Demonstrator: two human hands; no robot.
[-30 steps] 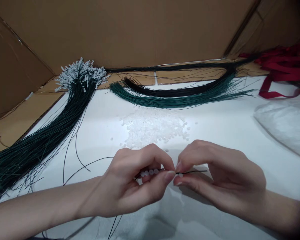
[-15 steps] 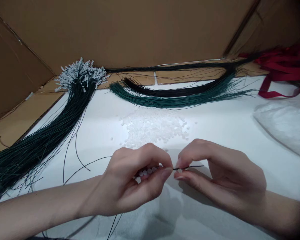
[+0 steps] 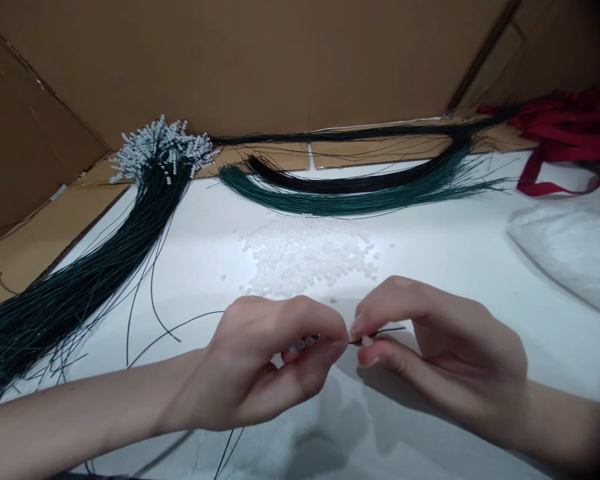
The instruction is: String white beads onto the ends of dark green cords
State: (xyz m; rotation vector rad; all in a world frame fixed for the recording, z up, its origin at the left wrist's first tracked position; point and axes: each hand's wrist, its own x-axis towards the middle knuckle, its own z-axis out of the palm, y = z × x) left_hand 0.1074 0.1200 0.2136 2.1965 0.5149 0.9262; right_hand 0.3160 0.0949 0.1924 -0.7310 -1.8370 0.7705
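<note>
My left hand [image 3: 280, 357] pinches a thin dark wire [image 3: 393, 329] between thumb and forefinger. Several small whitish beads [image 3: 305, 343] in a row show in the gap of that hand, partly covered by its fingers. Just to the right, my right hand [image 3: 445, 340] is closed in a pinch about the wire's end, with one whitish bead [image 3: 367, 341] at its thumb and fingertip. The wire's tip sticks out past this bead to the right. Behind both hands lies a spread of loose translucent white beads [image 3: 305, 253].
On the left is a thick bundle of dark green wires [image 3: 145, 213] topped with white beaded ends [image 3: 163, 150]. Bare green and black wires [image 3: 350, 200] lie along the back. Red ribbon [image 3: 565, 150] and a clear plastic bag [image 3: 575, 247] are at right. Cardboard walls [image 3: 280, 67] stand behind.
The single bead at my right fingertips has shifted slightly right and shows more clearly. My left fingertips have moved a little right, covering more of the beads in that hand.
</note>
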